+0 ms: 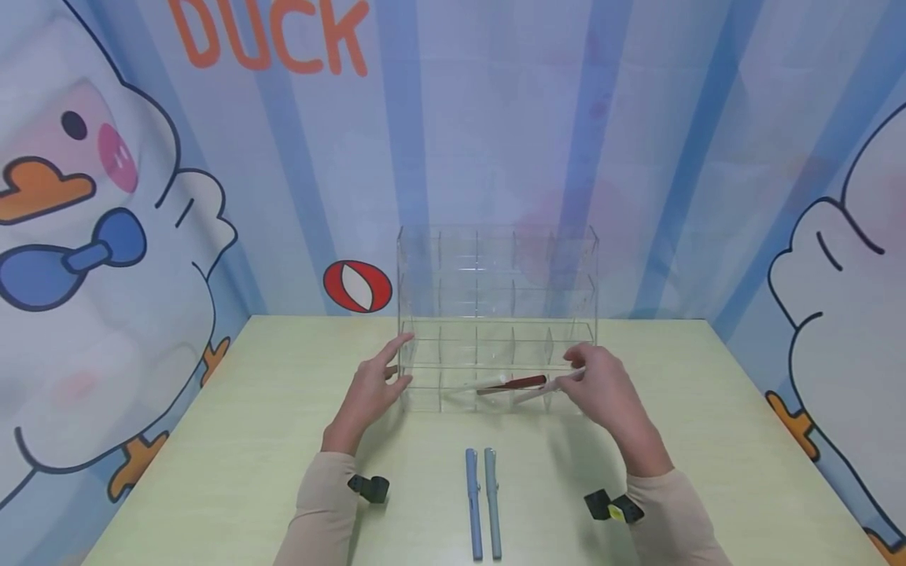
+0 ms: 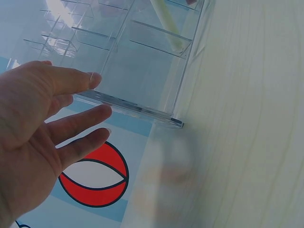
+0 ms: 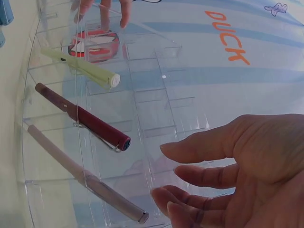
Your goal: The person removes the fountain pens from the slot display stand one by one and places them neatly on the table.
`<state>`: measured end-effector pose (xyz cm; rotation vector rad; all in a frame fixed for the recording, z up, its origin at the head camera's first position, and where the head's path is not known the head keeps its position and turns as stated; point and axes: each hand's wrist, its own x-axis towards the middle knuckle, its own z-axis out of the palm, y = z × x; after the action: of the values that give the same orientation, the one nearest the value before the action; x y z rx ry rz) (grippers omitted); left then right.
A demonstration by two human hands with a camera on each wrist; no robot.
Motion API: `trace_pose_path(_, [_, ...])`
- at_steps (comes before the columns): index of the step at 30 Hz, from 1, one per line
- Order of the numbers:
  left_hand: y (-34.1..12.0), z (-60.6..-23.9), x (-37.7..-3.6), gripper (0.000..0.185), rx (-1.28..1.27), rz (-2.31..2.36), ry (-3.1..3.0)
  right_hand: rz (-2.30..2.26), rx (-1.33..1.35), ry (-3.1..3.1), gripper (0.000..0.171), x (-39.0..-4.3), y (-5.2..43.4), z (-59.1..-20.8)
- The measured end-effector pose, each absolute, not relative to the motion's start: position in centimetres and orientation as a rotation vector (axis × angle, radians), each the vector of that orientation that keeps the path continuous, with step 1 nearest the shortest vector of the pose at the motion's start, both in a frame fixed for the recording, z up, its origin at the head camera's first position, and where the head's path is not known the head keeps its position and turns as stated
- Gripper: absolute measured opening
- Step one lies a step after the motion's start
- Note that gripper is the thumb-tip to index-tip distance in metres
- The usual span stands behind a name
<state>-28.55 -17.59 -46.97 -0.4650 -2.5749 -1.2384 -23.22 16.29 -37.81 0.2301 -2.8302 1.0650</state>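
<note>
Clear acrylic organizer (image 1: 495, 314): stands upright on our table (image 1: 248, 440). Left hand (image 1: 371, 389) spread at its left wall; right hand (image 1: 602, 385) loosely spread at its right end. Inside: green pen (image 3: 80, 68), maroon pen (image 3: 83, 116), pale pink pen (image 3: 80, 173).

The organizer (image 1: 498, 314) is clear acrylic, and the pens in it are pale green (image 3: 83, 69), dark red (image 3: 83, 116) and pale pink (image 3: 83, 178). On the pale yellow-green wood-grain counter (image 1: 708, 440) lie a blue pen (image 1: 473, 503) and a grey-blue pen (image 1: 492, 503). The backdrop (image 1: 495, 118) has light and darker blue stripes, orange lettering, white cartoon ducks and a red-and-white ball (image 1: 357, 286); both sleeves (image 1: 322, 511) are beige.
</note>
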Motion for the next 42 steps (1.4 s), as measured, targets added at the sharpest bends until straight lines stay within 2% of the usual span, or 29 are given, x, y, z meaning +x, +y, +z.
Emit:
trace_pose_path(9, [-17.6,-47.0,-28.5,0.072,-0.467,-1.238,-2.577,0.817,0.123,-2.881,0.039,-23.4,16.6,-38.3])
trace_pose_path(18, [-17.6,-47.1,-28.3,0.075,-0.464,-1.257,-2.563,0.855,0.096,-2.900,0.045,-24.1,16.7,-39.3])
trace_pose_path(42, [-17.5,-46.9,-28.3,0.071,-0.453,-1.258,-2.583,0.930,0.080,-2.935,0.041,-25.4,17.0,-41.0])
